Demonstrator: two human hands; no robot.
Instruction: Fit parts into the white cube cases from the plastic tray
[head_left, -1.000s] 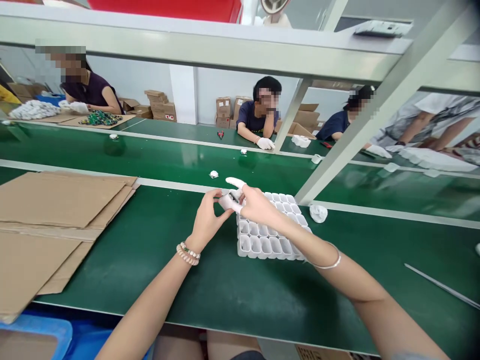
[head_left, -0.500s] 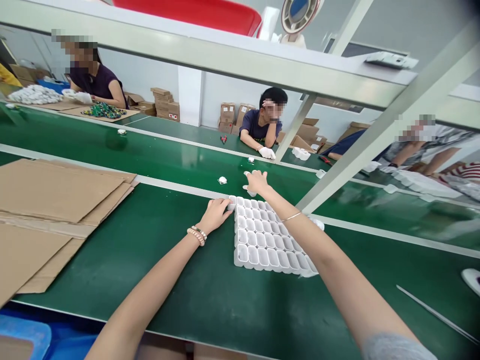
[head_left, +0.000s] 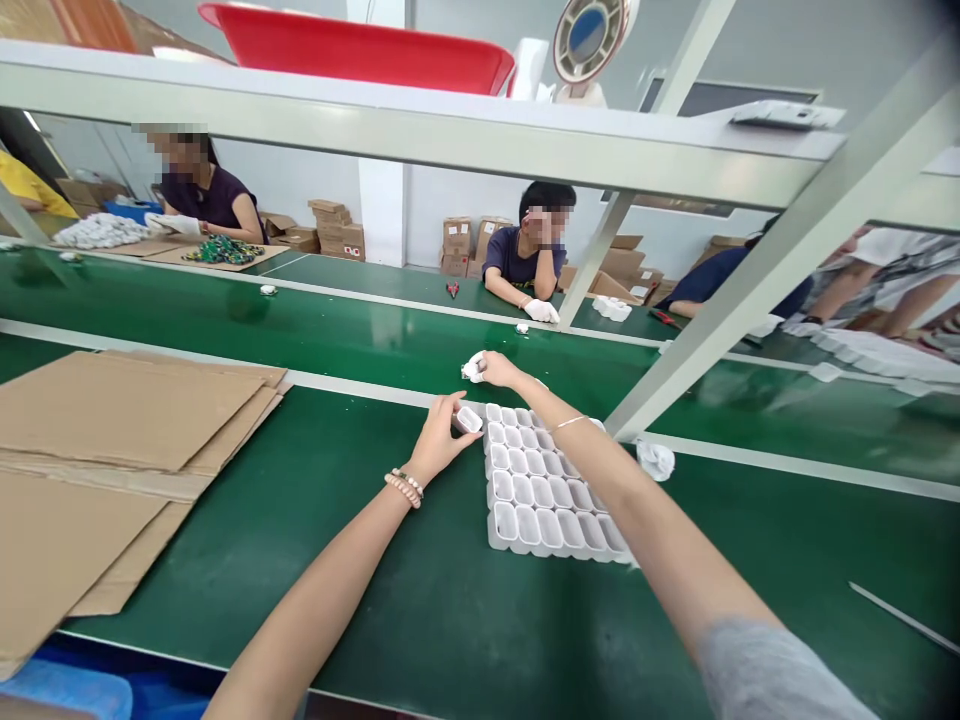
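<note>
My left hand (head_left: 439, 435), beaded bracelets at its wrist, grips a small white open-topped box (head_left: 470, 419) between thumb and fingers. That box is tilted, with its opening facing me, beside the far left corner of a block of similar white boxes (head_left: 517, 520) standing in rows. Over the green belt, my right hand (head_left: 495, 369) has its fingers closed on a small white part (head_left: 470, 371); white covers show on the fingertips, and the part is largely hidden by them. My right forearm passes over the right side of the block and hides some boxes.
Cardboard sheets (head_left: 135, 410) lie at left. A slanted metal post (head_left: 697, 300) rises right of my right arm, near a crumpled white thing (head_left: 656, 460). Other white parts (head_left: 522, 328) sit on the belt. Co-workers (head_left: 525, 250) sit across it. A thin strip (head_left: 900, 615) lies at right.
My left hand has lifted and tilted a white box away from the block's corner. My right hand has gone from spread fingers to closed on a white part on the belt. The view has shifted slightly.
</note>
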